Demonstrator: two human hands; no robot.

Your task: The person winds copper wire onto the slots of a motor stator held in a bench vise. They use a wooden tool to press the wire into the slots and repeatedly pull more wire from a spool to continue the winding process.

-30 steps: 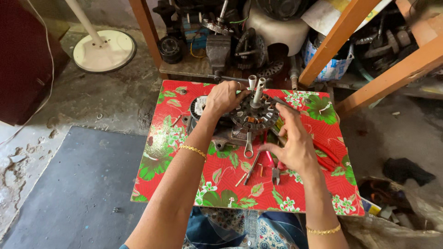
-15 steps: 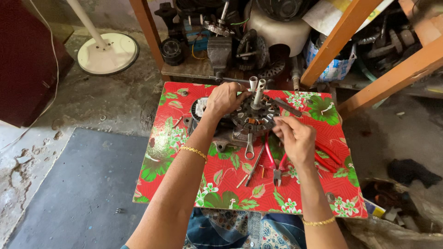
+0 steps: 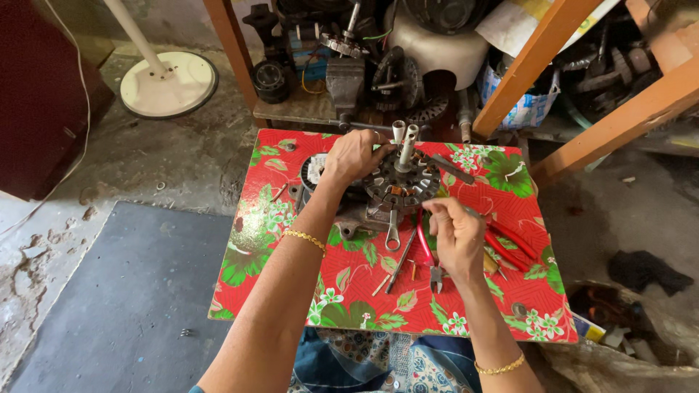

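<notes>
**Stator steadied at the table's far edge**

The round motor stator point(image 3: 403, 182) sits toward the back of the red floral table point(image 3: 291, 240), its pale shaft upright. The left hand point(image 3: 354, 156) grips its left rim. The right hand point(image 3: 455, 231) hovers just in front, fingertips pinched together; what they pinch cannot be told. Pliers point(image 3: 429, 255) lie nearby.

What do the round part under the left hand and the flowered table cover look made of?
Round dark motor stator: seemingly metal, dull grey slotted ring with coppery windings, held by the left hand. Red flowered table cover: probably plastic or oilcloth, smooth with slight sheen.
</notes>
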